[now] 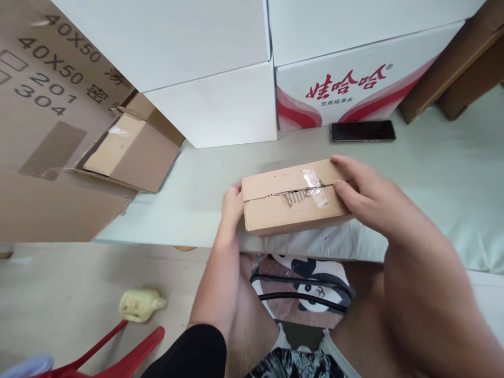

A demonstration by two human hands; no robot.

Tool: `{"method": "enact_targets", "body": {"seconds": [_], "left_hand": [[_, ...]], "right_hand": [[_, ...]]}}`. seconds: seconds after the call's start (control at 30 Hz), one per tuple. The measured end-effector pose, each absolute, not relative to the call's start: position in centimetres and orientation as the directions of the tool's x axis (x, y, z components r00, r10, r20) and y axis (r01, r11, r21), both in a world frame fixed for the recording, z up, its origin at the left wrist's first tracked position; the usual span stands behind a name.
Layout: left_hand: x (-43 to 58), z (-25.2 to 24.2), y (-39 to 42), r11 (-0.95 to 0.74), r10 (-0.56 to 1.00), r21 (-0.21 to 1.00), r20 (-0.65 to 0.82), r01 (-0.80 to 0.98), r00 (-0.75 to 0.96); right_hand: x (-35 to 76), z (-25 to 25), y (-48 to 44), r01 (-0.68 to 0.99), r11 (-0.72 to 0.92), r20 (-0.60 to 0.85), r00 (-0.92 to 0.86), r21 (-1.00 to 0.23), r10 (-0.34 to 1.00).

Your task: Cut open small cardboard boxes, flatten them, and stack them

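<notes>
A small brown cardboard box (275,212) is held between my two hands, just over the front edge of the pale green surface. Clear tape lies across its seam, and beside the tape the cardboard is torn, baring the corrugation. My left hand (232,205) grips the box's left end, its fingers mostly hidden behind it. At the right end, my right hand (360,191) is closed on the box, with fingers on the top and side. Behind the box a black phone (363,131) lies flat on the surface.
White cartons (220,110) are stacked at the back, one carton (334,92) with red print. On the left stand a large printed cardboard box (59,152) and an opened smaller box (134,152). A yellow bottle (137,304) and a red plastic object (137,352) are at lower left.
</notes>
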State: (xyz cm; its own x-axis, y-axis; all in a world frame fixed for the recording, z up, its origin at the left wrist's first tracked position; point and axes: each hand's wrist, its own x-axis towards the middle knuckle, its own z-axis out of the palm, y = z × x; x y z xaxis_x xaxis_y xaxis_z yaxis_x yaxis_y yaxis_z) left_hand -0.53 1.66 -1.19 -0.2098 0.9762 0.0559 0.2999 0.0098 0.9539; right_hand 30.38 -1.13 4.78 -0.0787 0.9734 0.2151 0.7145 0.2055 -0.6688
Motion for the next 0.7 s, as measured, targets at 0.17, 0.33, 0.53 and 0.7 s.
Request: {"method": "enact_targets", "body": {"seconds": [0.17,0.33,0.53,0.7], "left_hand": [[0.1,2.4,0.6,-0.129,0.929,0.990,0.138,0.048,-0.345],[1.5,3.7,-0.4,-0.216,0.976,0.967,0.216,0.136,0.016],[1.8,2.9,-0.3,-0.068,0.997,0.998,0.068,-0.007,0.036],[2.0,3.0,-0.1,-0.060,0.997,0.996,0.062,-0.062,0.039]], "right_hand": [[30.3,5.3,-1.5,0.745,0.170,0.138,-0.105,-0.646,0.985],[30.3,6.1,-1.0,0.682,0.059,0.064,-0.018,-0.729,0.998],[32.2,5.2,1.1,0.781,-0.476,-0.300,0.378,-0.405,0.876],[33.2,3.5,1.4,0.880,-0.437,-0.478,0.307,-0.187,0.823]]}}
